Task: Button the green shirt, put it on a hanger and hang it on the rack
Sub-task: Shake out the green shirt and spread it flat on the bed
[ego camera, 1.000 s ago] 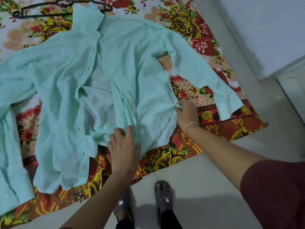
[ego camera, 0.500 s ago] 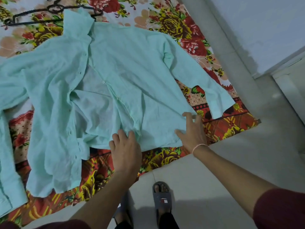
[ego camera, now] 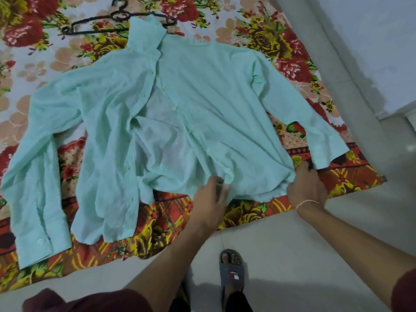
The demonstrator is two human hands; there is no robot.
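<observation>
Green shirt (ego camera: 213,97), unbuttoned, spread on floral sheet (ego camera: 247,213); my left grip (ego camera: 211,197) pinches its lower front edge, my right grip (ego camera: 306,186) clutches the hem corner; risk: uneven tugging could bunch it, misaligning buttons.

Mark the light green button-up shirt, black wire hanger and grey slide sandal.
light green button-up shirt (ego camera: 213,97), head view: front panel.
black wire hanger (ego camera: 118,16), head view: twisted neck below hook.
grey slide sandal (ego camera: 234,274), head view: strap.
</observation>
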